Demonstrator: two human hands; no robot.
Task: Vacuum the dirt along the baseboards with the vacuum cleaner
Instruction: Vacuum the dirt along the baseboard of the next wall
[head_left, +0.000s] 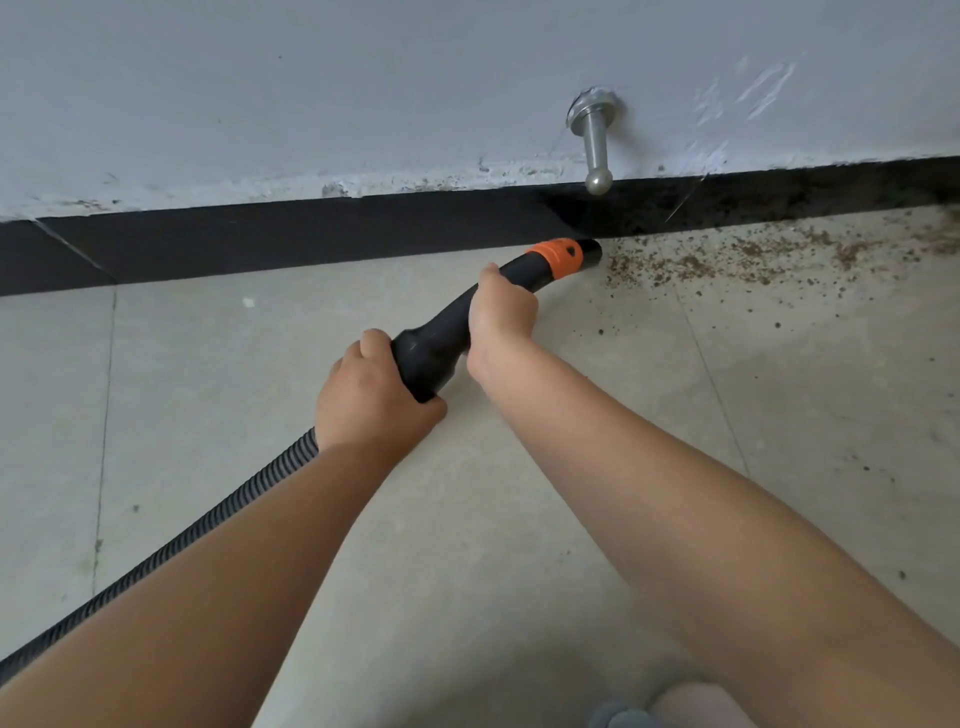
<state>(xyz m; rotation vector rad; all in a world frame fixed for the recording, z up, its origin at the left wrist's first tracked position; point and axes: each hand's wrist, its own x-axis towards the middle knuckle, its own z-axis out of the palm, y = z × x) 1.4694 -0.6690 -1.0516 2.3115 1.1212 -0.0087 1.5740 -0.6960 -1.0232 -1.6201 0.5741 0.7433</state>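
Note:
A black vacuum nozzle (431, 345) with an orange collar (558, 258) points up and right, its open tip at the foot of the black baseboard (291, 236). My right hand (501, 306) is shut on the nozzle just behind the collar. My left hand (371, 395) is shut on its wider rear end, where the ribbed black hose (171, 545) runs off to the lower left. Brown dirt (737, 262) lies scattered on the floor to the right of the tip, along the baseboard.
A metal door stop (595, 143) juts from the pale wall (363, 88) just above the nozzle tip. The floor (467, 519) is pale tile with dark grout lines. A foot in a slipper (670, 709) shows at the bottom edge.

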